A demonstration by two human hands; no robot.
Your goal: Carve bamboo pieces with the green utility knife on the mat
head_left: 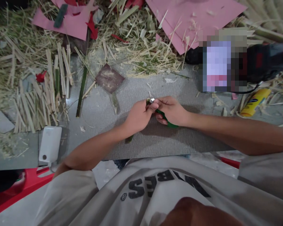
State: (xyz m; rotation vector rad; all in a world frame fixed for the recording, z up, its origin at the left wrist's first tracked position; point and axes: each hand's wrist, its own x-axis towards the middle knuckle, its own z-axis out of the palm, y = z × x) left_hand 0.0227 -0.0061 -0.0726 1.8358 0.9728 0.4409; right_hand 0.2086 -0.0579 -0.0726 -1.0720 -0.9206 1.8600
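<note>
My left hand (pixel 139 116) is closed around a narrow green bamboo strip (pixel 129 139), whose lower end shows below the palm. My right hand (pixel 175 111) grips a green-handled tool (pixel 172 125). A small shiny metal tip (pixel 152 100) shows at the meeting fingertips, but the fingers hide most of the tool, so its exact kind is unclear. Both hands touch above the grey table (pixel 99 125) near its front edge. Beyond them lie a dark brown square piece (pixel 109 78) and a short bamboo piece (pixel 114 103).
Cut bamboo sticks (pixel 30 110) and a white power bank (pixel 50 144) lie left. A long green strip (pixel 82 91) stretches away from me. Pink sheets (pixel 179 18) rest among shavings (pixel 136 56) at the back. A yellow glue stick (pixel 255 102) and a blurred-out phone-like screen (pixel 218 62) are right.
</note>
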